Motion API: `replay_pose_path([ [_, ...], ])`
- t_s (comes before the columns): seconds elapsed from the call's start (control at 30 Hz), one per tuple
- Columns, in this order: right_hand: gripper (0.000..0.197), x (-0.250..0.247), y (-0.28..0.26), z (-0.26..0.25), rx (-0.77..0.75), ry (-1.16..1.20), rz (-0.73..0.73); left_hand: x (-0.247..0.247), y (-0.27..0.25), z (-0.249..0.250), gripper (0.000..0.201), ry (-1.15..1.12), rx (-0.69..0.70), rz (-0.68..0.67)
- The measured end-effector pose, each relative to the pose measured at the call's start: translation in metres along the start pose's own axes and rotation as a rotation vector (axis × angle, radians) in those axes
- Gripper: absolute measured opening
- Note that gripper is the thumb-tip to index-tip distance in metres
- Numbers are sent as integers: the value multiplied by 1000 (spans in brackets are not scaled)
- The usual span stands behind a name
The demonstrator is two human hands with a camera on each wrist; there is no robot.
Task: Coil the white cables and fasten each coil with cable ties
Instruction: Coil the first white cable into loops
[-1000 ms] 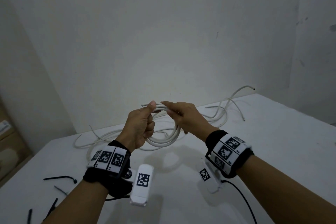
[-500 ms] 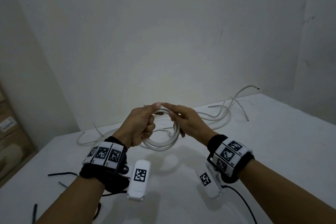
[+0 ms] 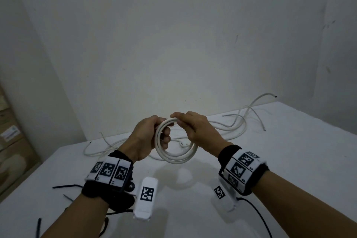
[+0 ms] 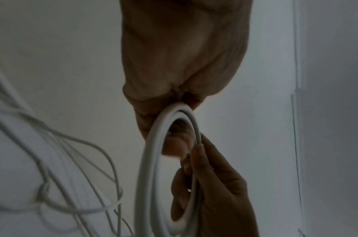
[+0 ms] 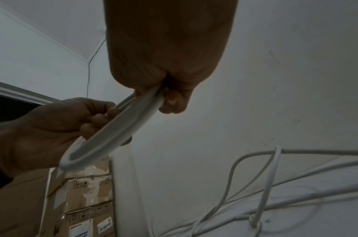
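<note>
A white cable coil of a few loops hangs in the air above the table, held between both hands. My left hand grips its left side, fingers curled through the ring. My right hand pinches the top of the coil and closes round its right side. The left wrist view shows the coil edge-on with my left hand at its top and right-hand fingers wrapped on it. In the right wrist view the coil runs from my right hand down past my left hand.
Loose white cables sprawl along the back of the white table against the wall. Black cable ties lie at the table's front left. Cardboard boxes stand left of the table.
Both hands have drawn closer together on the coil, and the cable end that stuck out near my left thumb is now tucked into the ring. The coil looks tighter and rounder.
</note>
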State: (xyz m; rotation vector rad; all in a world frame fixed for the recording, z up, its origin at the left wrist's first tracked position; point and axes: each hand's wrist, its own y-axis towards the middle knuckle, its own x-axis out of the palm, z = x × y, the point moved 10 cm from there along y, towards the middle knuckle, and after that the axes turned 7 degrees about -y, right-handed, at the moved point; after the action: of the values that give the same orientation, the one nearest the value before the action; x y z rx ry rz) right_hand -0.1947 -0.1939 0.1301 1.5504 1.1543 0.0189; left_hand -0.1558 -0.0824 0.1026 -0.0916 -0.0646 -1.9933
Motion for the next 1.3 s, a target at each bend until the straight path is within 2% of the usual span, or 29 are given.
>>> replay_pose_path([
  [0.13, 30, 3, 2, -2, -19, 19, -4, 4, -2, 14, 46, 310, 65, -13],
  [0.27, 34, 18, 0, -4, -26, 27, -70, -1, -3, 12, 42, 566, -62, -145],
  [0.37, 27, 23, 3, -15, -47, 65, -77, -8, -7, 6, 41, 490, -145, -218],
  [0.47, 21, 26, 11, -24, -16, 101, -62, -16, -10, 5, 33, 328, -104, -145],
  [0.53, 21, 35, 14, -24, 68, 202, -89, -25, -14, 3, 31, 251, -73, -74],
  [0.63, 23, 58, 12, -21, 310, 504, -164, -41, -21, -4, 31, 186, -77, -18],
  [0.67, 24, 64, 12, -23, 351, 537, -173, -45, -23, -5, 31, 171, -78, -16],
  [0.7, 26, 68, 14, -26, 353, 496, -172, -49, -26, -5, 31, 156, -82, -20],
  [0.83, 28, 80, 24, -56, 138, 164, -196, -69, -40, -2, 31, 143, -115, -23],
  [0.9, 29, 86, 29, -64, 145, 148, -207, -81, -44, 3, 32, 112, -134, -7],
  [1.07, 29, 98, 42, -87, 159, 170, -195, -113, -60, 11, 45, -133, -219, 13],
  [1.3, 20, 140, 46, -120, 205, 278, -260, -164, -83, 10, 44, 25, -171, 111],
])
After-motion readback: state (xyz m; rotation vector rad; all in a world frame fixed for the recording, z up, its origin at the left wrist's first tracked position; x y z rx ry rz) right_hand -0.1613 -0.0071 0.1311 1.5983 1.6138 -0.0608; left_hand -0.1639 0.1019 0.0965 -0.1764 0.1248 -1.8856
